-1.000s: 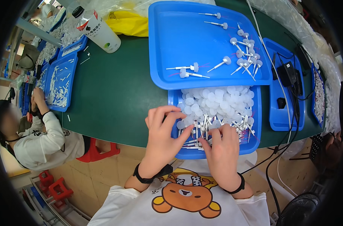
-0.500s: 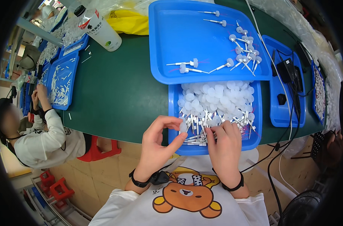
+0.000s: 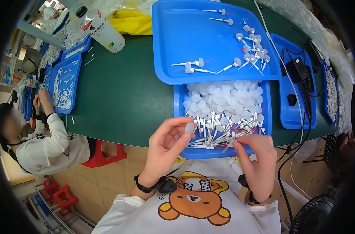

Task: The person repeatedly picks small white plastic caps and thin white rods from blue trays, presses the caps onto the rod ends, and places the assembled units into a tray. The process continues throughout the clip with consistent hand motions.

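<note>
My left hand (image 3: 163, 146) pinches a translucent white disc (image 3: 189, 128) between thumb and fingertips, over the left side of the lower blue tray (image 3: 178, 102). At that tray's front right, my right hand (image 3: 259, 158) has thumb and forefinger closed on a thin white stick-like piece (image 3: 229, 146); its far end is blurred. A heap of translucent discs (image 3: 224, 95) fills the back of the lower tray. Many slim white stick-like pieces (image 3: 208, 134) with bits of red wire lie in front of them. Behind, a larger blue tray (image 3: 189, 39) overlaps it, bearing disc-and-stick pieces (image 3: 255, 50), mostly at its right.
A bottle (image 3: 103, 31) and a yellow bag (image 3: 132, 23) stand at the back left of the green table (image 3: 119, 89). To the right, a blue tray (image 3: 288, 117) holds a black adapter (image 3: 296, 70) and cables. A person (image 3: 48, 144) works at the left beside other trays.
My right hand has come up out of the sticks and moved right, now with a white stick-like piece in its fingers. My left hand keeps the disc, turned more face-on.
</note>
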The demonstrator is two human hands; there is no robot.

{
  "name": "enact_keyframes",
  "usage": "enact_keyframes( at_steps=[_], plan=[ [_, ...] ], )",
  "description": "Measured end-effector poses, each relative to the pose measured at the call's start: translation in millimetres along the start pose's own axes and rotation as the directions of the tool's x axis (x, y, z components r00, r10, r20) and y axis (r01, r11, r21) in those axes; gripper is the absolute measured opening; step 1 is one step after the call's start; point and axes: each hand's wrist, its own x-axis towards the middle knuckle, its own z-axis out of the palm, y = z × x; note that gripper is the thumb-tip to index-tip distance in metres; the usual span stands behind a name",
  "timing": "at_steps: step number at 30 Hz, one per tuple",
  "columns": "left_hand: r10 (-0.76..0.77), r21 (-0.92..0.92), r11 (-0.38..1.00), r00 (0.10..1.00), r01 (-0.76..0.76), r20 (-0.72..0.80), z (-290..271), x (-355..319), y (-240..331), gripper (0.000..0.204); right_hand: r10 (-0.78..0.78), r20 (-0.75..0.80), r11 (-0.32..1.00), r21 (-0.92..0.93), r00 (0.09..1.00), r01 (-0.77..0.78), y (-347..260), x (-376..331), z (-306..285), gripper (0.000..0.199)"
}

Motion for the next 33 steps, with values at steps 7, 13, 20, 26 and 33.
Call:
enact_keyframes(
  at_steps=[7,13,20,26,33],
  plan=[
    [-0.062,-0.174,0.981,0.990,0.084,0.127,10,0,3,0.034,-0.243,-0.087,0.956,0.147,0.966,0.254,5,7,-4,0.023],
    [-0.046,-0.243,0.966,0.982,0.090,0.182,12,-3,-1,0.033,-0.396,0.019,0.917,0.056,0.918,0.394,11,9,-9,0.034],
    [-0.026,-0.269,0.960,0.982,0.076,0.187,9,-3,-6,0.032,-0.394,0.024,0.919,0.012,0.919,0.393,13,9,-11,0.035],
    [-0.048,-0.259,0.962,0.983,0.093,0.175,12,-2,-3,0.034,-0.396,-0.015,0.918,-0.035,0.918,0.395,17,9,-9,0.038],
    [-0.065,-0.221,0.970,0.980,0.106,0.188,11,0,-5,0.036,-0.401,-0.032,0.911,-0.114,0.915,0.395,18,11,-8,0.039]
  ],
)
